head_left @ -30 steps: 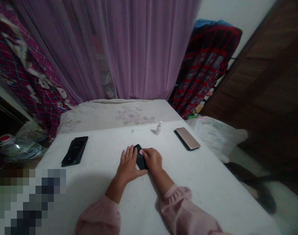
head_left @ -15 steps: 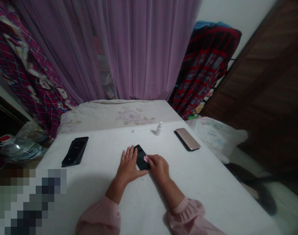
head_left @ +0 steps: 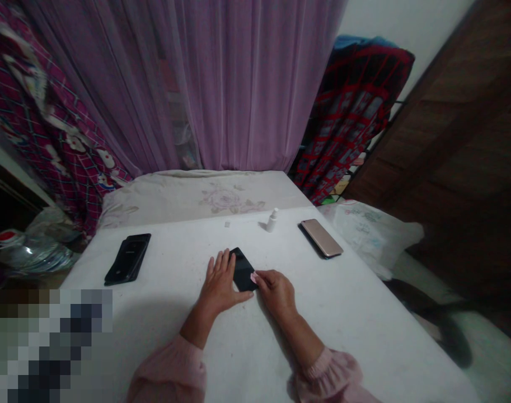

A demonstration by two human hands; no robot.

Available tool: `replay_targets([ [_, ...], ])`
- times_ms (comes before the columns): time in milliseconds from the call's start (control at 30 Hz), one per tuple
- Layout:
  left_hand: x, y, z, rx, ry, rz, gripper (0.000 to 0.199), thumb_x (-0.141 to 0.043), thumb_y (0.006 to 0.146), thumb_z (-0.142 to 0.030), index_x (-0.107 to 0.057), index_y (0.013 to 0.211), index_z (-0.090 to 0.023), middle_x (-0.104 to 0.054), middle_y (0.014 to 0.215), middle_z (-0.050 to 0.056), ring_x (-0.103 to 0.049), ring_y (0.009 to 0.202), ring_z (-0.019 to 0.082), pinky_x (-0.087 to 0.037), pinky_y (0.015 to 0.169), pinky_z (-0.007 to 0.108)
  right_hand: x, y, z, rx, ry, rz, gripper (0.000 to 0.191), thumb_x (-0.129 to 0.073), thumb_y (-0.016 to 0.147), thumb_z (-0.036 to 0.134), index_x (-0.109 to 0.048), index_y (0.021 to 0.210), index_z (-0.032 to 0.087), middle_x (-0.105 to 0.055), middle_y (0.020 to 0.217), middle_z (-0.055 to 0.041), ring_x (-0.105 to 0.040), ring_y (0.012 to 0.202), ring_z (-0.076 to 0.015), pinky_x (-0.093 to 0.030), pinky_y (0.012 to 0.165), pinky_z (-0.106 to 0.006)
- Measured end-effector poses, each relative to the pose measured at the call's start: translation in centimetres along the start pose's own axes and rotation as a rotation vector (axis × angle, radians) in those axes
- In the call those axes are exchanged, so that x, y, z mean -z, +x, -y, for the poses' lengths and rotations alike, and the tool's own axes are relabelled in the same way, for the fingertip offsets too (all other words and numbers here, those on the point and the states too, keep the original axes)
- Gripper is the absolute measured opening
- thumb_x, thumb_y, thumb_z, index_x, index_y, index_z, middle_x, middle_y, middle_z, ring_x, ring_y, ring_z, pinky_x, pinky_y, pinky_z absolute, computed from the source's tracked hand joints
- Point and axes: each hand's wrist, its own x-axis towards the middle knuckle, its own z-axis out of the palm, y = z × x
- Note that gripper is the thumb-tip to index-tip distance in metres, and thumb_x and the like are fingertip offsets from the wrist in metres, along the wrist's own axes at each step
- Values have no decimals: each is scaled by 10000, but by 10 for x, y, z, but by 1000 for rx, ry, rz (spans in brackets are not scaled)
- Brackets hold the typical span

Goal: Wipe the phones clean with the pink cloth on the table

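Note:
A dark smartphone point(head_left: 243, 271) lies on the white-covered table in front of me, screen up and turned at an angle. My left hand point(head_left: 220, 284) holds it in place, with long fingers along its left edge and the thumb across its near end. Between the fingertips of my right hand point(head_left: 277, 292) is a small pink cloth or wipe point(head_left: 254, 277), which touches the phone's right edge. Part of the phone is hidden under my left fingers. Beyond the phone stands a small white pump bottle point(head_left: 272, 221).
Dark phones point(head_left: 128, 259) lie stacked on the left of the table point(head_left: 238, 352). A gold phone point(head_left: 321, 237) rests on a dark one at the right. A small pale square point(head_left: 227, 224) lies near the back. Off the left side is a large water bottle point(head_left: 32, 254).
My right hand and the pink cloth have moved slightly right and toward me, to the phone's right edge. My left hand has barely moved.

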Motion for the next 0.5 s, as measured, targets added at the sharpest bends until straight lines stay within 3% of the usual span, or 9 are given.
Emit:
replay_targets([
  [500, -6, 1, 2, -17, 1, -25, 1092, -652, 669, -676, -251, 1492, -79, -167, 1583, 233, -139, 1466, 371, -109, 1175, 552, -16, 33, 20, -7, -57, 20, 186, -598, 909, 330, -764, 963, 267, -742, 910, -23, -661, 870, -162, -432, 759, -235],
])
